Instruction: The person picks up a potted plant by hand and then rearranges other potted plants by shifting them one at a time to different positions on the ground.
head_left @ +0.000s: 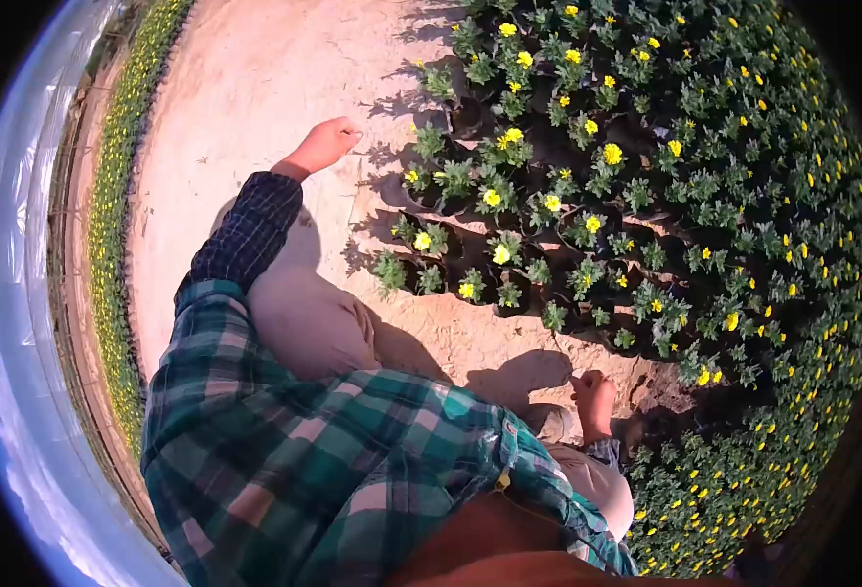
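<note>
My left hand [326, 144] is at the end of the stretched-out arm, over the pale ground [255, 78], left of the plants. Its fingers are curled together and nothing shows in them. Low at the right, my right hand [595, 396] is closed near my knee, with no object visible in it. It is just below the nearest row of potted plants [509, 293], not touching them. These plants have green leaves and yellow flowers [501, 254], in dark pots.
Dense yellow-flowered plants [793, 293] fill the right side. Another long flower bed [108, 235] runs down the left, beyond the pale path. My knees, in light trousers [309, 318], show near the pots. Plastic sheeting [30, 215] and sky lie at the far left.
</note>
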Motion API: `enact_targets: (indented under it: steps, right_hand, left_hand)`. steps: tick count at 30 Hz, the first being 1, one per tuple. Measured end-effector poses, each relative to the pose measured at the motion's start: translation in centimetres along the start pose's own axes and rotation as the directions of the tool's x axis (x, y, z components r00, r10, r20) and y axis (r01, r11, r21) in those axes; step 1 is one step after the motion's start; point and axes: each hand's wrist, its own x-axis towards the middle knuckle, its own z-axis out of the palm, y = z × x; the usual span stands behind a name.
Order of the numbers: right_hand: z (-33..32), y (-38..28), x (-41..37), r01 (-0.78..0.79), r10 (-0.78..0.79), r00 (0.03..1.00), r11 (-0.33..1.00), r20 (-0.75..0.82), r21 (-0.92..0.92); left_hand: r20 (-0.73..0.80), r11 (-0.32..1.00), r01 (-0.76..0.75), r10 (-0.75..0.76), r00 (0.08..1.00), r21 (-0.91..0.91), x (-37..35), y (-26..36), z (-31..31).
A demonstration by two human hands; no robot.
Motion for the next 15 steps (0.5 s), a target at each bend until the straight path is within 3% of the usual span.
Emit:
enact_targets:
  steps: [3, 7, 8, 11, 12, 13, 15]
  right_hand:
    - [0.7, 1.0, 0.0, 0.069, -0.065, 0.997, 0.983, 0.027, -0.167]
    - [0.5, -0.2, -0.9, -0.102, 0.111, 0.993, 0.981, 0.045, -0.164]
    - [0.5, -0.8, -1.2, -0.129, 0.137, 0.99, 0.98, 0.041, -0.152]
    - [1.5, -1.6, -2.9, -0.173, 0.175, 0.985, 0.968, -0.004, -0.181]
    - [1.4, -3.3, -3.5, -0.199, 0.202, 0.979, 0.966, 0.0, -0.167]
    - [1.3, -4.2, -4.0, -0.219, 0.222, 0.975, 0.964, 0.004, -0.153]
    - [2.8, -3.2, -5.4, -0.28, 0.28, 0.96, 0.956, -0.009, -0.084]
  left_hand:
    - [0.063, 0.999, -0.018, 0.016, 0.998, 0.036, 1.9, -5.7, 3.4]
    - [0.138, 0.999, 0.034, -0.03, 0.99, -0.031, 4.4, -4.4, 4.5]
    - [0.122, 0.996, -0.081, 0.086, 0.989, -0.04, 5.7, -4.6, 5.1]
    - [0.273, 0.994, -0.105, 0.11, 0.956, -0.035, 9.6, -4.2, 6.4]
    - [0.347, 0.994, -0.036, 0.069, 0.935, -0.101, 10.4, -3.2, 6.7]
    - [0.386, 0.984, -0.132, 0.169, 0.907, -0.122, 11.6, -3.6, 8.0]
    - [0.405, 0.957, 0.135, -0.02, 0.914, -0.257, 13.3, -4.9, 10.6]
